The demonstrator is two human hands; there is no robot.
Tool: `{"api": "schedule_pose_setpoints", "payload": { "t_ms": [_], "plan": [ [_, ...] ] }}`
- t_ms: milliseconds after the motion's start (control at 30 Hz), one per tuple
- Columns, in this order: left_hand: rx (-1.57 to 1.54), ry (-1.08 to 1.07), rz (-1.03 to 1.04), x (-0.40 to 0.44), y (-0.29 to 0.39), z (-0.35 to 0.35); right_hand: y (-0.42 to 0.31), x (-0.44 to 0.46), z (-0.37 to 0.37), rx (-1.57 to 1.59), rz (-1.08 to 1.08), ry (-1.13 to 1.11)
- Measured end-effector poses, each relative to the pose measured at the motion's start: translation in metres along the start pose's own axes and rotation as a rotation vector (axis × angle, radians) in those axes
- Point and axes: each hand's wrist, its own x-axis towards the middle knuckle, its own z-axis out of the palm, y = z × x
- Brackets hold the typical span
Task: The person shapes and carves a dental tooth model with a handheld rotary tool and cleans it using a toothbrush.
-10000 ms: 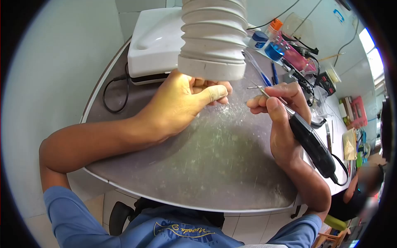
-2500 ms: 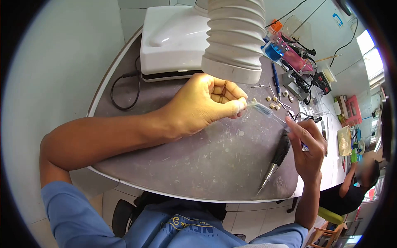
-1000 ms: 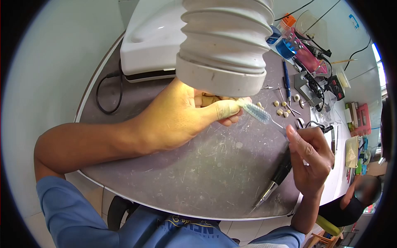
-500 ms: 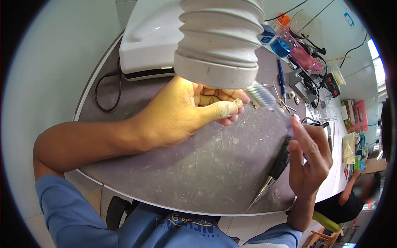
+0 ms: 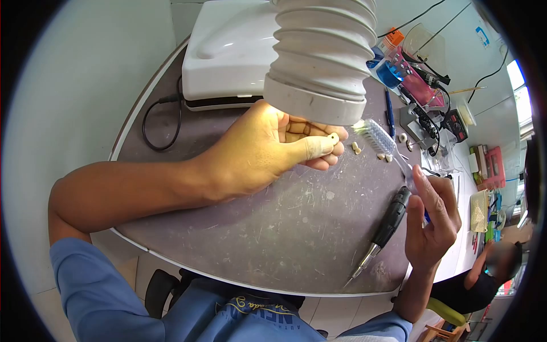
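Note:
My left hand [image 5: 253, 154] pinches a small cream-coloured dental crown [image 5: 334, 137] between thumb and fingertips, beneath the mouth of the white ribbed hose. In my right hand [image 5: 432, 225] is a clear toothbrush [image 5: 378, 138], gripped by its handle. Its pale bristle head is up and to the right of the crown, apart from it. A few more cream tooth-like pieces [image 5: 356, 148] lie on the grey bench behind the brush. Below the brush handle rests a black rotary handpiece [image 5: 388, 221] with a thin metal tip.
The white ribbed hose [image 5: 325, 57] hangs low over my left hand. Behind it stands a white machine [image 5: 228, 57] with a black cable. Blue and pink containers, a control box [image 5: 456, 122] and loose tools crowd the right side. Another person [image 5: 473, 279] sits far right.
The toothbrush was blurred by motion and now shows sharply, its head a little apart from the crown. The whole view has shifted slightly. My left hand keeps its pinch.

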Motion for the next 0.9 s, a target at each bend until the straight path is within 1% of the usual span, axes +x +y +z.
{"api": "schedule_pose_setpoints", "payload": {
  "t_ms": [33, 67, 100, 167, 200, 233, 300, 367, 433, 500, 600, 633, 700, 733, 767, 833, 900],
  "plan": [
    [-0.001, -0.001, -0.002, 0.0, 0.0, 0.0, -0.001, 0.001, 0.003, 0.023, -0.033, 0.019],
    [0.021, -0.005, -0.011, 0.0, 0.001, 0.0, -0.004, 0.002, 0.003, 0.01, -0.047, -0.027],
    [0.044, -0.009, -0.02, 0.0, 0.001, 0.0, -0.004, 0.002, 0.002, 0.008, -0.044, -0.028],
    [0.042, -0.006, -0.027, 0.002, 0.001, -0.002, -0.004, 0.003, -0.002, -0.129, -0.067, -0.148],
    [0.04, 0.002, -0.031, 0.002, 0.001, -0.003, -0.007, 0.004, -0.006, -0.189, -0.028, -0.098],
    [0.04, 0.006, -0.028, 0.001, 0.001, -0.003, -0.004, 0.002, -0.007, -0.232, -0.044, -0.012],
    [0.063, -0.047, -0.014, 0.0, 0.001, -0.003, -0.005, 0.002, -0.004, -0.16, -0.037, 0.12],
    [0.118, -0.022, -0.027, -0.002, 0.004, 0.0, -0.009, 0.004, -0.001, -0.051, -0.046, 0.049],
    [0.176, 0.004, -0.036, -0.001, 0.004, 0.001, -0.009, 0.003, 0.001, -0.061, -0.029, -0.155],
    [0.167, -0.006, 0.003, 0.0, -0.001, -0.001, -0.002, 0.001, -0.004, -0.034, 0.049, -0.166],
    [0.183, 0.028, 0.004, -0.002, 0.002, 0.001, 0.003, 0.001, -0.016, -0.055, 0.091, -0.057],
    [0.183, 0.03, 0.005, -0.003, 0.003, 0.001, 0.004, 0.002, -0.016, -0.054, 0.089, -0.058],
    [0.166, -0.001, -0.033, -0.002, 0.003, 0.0, 0.005, 0.003, -0.013, 0.056, 0.018, -0.06],
    [0.166, -0.005, -0.037, -0.002, 0.002, 0.0, 0.003, 0.003, -0.009, 0.087, 0.036, -0.132],
    [0.161, -0.025, -0.056, -0.002, 0.001, 0.0, 0.001, 0.001, -0.002, 0.041, 0.012, -0.18],
    [0.153, -0.05, -0.08, -0.003, 0.001, 0.001, -0.007, 0.002, 0.012, 0.06, 0.024, -0.171],
    [0.209, -0.019, -0.13, -0.004, 0.006, 0.003, -0.012, 0.004, 0.016, 0.034, 0.037, -0.152]
  ]
}}
